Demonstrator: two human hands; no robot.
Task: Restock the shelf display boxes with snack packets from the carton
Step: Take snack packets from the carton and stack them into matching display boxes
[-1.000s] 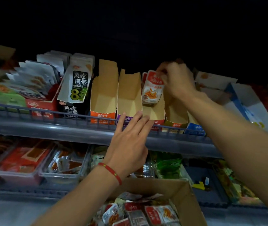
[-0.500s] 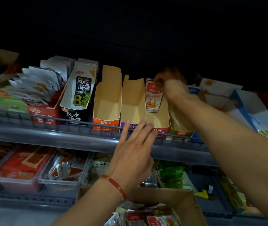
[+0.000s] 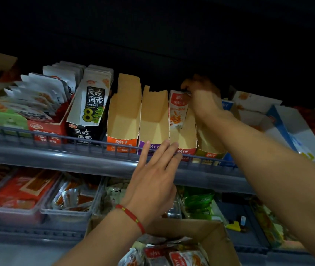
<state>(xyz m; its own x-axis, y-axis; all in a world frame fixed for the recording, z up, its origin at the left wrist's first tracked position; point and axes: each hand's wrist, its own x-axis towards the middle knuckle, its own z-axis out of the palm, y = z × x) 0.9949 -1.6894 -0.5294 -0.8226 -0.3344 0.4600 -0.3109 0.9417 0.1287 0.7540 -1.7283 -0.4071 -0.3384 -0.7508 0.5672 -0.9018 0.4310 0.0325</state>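
Right hand (image 3: 203, 98) pinches snack packet (image 3: 177, 110) top, far in red display box (image 3: 184, 143). Left hand (image 3: 152, 181) fingers straight, slightly spread, touching shelf rail (image 3: 56, 137).

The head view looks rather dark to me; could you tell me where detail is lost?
Head view: black above the top shelf; the right hand is shadowed at the packet; the wide lens bends the shelf rail; the carton is soft at the bottom edge.

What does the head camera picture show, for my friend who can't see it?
A person's right hand holds a snack packet at the back of a display box on a shelf. The left hand, fingers straight, reaches toward the boxes, above a carton of packets.
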